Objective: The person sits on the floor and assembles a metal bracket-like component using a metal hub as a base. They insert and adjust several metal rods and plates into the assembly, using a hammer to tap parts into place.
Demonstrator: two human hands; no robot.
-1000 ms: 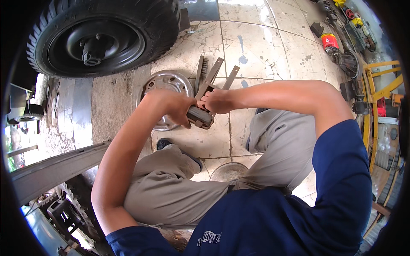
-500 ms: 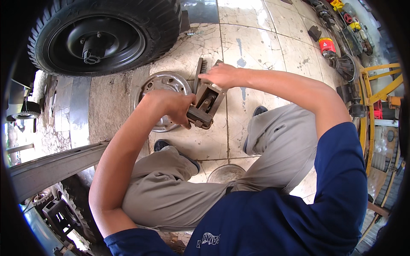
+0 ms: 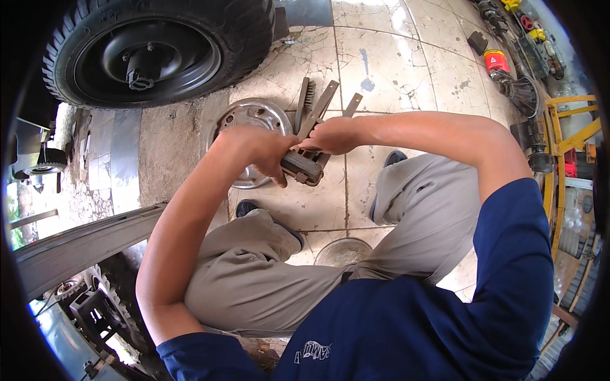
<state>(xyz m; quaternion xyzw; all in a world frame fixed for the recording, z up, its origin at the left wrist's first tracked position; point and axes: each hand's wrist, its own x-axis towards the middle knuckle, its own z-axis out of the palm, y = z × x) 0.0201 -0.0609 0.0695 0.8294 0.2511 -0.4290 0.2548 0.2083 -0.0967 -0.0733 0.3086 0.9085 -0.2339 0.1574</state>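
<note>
A worn brown metal bracket (image 3: 302, 168) with two long flat arms, each with a hole at its far end, is between my hands over the floor. My left hand (image 3: 257, 149) grips its thick near end, thumb on top and fingers along the side. My right hand (image 3: 333, 134) is closed around the arms near their middle and hides the bracket's inside. A wire brush (image 3: 306, 101) with dark bristles lies just beyond, left of the arms. Under my left hand, a round silver wheel disc (image 3: 222, 124) rests on the tiles, partly covered.
A big black tyre on its wheel (image 3: 251, 60) stands at the far left. A round lid-like disc (image 3: 343, 252) lies between my feet. On the right are a red can (image 3: 495, 61), dark machine parts and a yellow metal frame (image 3: 581, 134). A metal beam (image 3: 89, 241) crosses the left side.
The bracket has been tilted, so its open inside no longer shows and its two arms spread into view. My right hand has moved nearer, down along the arms; the left keeps its hold.
</note>
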